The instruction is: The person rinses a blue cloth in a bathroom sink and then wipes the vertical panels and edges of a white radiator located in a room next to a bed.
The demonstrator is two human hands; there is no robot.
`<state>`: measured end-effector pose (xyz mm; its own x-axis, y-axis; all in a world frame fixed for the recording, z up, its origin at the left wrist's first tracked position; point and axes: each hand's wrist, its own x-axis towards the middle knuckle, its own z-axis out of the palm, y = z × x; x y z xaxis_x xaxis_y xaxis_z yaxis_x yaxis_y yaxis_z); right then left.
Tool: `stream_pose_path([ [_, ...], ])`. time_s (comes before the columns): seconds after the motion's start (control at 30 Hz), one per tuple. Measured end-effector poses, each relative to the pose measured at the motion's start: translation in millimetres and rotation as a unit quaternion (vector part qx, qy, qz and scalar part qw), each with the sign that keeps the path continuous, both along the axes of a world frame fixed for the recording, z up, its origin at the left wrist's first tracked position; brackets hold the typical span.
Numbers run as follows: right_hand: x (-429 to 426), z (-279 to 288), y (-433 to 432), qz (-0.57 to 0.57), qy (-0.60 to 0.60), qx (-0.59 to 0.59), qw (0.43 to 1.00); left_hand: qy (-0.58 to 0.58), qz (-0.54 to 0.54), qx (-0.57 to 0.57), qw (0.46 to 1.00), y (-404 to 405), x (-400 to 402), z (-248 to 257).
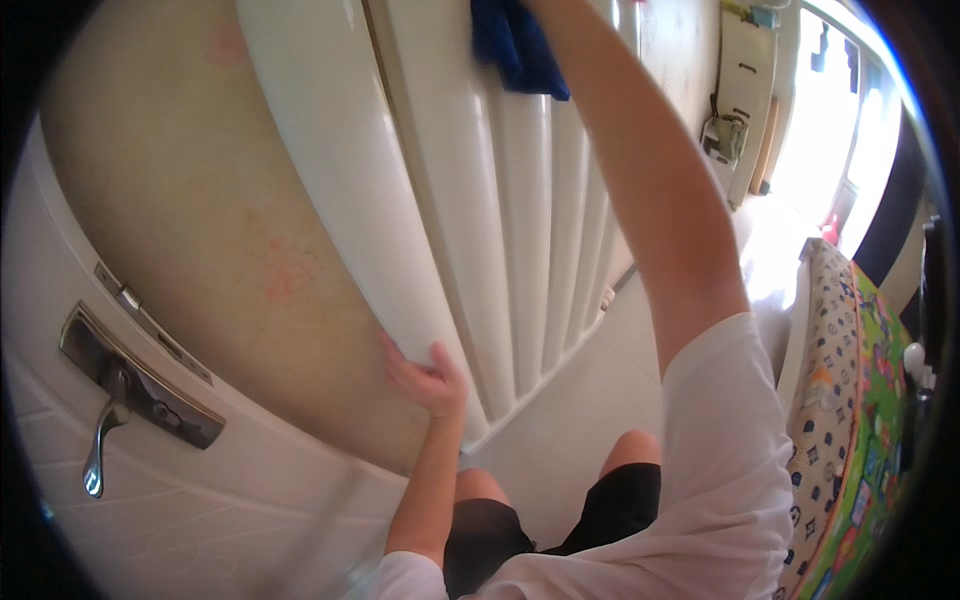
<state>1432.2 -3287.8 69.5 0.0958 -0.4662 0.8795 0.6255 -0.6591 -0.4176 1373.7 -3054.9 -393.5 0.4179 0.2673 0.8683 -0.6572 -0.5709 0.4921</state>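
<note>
A tall white column radiator [442, 225] stands against the wall before me. My left hand [431, 379] grips the lower part of its nearest column, the thumb on the front face and the fingers around the outer side. My right arm reaches up along the radiator. Only the heel of my right hand [541, 4] shows at the top edge; its fingers are cut off. A dark blue cloth [517, 56] hangs from that hand against the upper columns.
At left is a white door [247, 480] with a metal lever handle [105, 435]. The wall [195, 187] has reddish stains. A bed or padded bench with a patterned cover [825, 390] stands at right. Farther back are a white drawer cabinet [746, 90] and a bright glass door [817, 135].
</note>
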Motion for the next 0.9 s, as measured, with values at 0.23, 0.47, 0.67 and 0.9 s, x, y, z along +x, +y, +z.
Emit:
stream_pose_path([
  [0.23, -9.6, -156.9, 2.2, -0.043, -0.132, -0.358, 0.923, -0.003, -0.002, 0.014, 1.0, -9.8, 2.6, -8.6],
  [0.47, -52.2, -425.8, 54.9, -0.094, 0.125, -0.268, 0.951, -0.006, -0.023, -0.018, 1.0, -10.8, 0.1, -3.0],
  [0.67, -59.2, -402.5, 77.2, -0.124, 0.123, -0.278, 0.945, 0.001, -0.013, 0.023, 1.0, -0.5, -0.6, -3.7],
  [0.9, -33.2, -53.0, 75.7, -0.155, -0.165, -0.277, 0.934, 0.006, -0.015, 0.016, 1.0, -14.5, -0.7, -8.4],
])
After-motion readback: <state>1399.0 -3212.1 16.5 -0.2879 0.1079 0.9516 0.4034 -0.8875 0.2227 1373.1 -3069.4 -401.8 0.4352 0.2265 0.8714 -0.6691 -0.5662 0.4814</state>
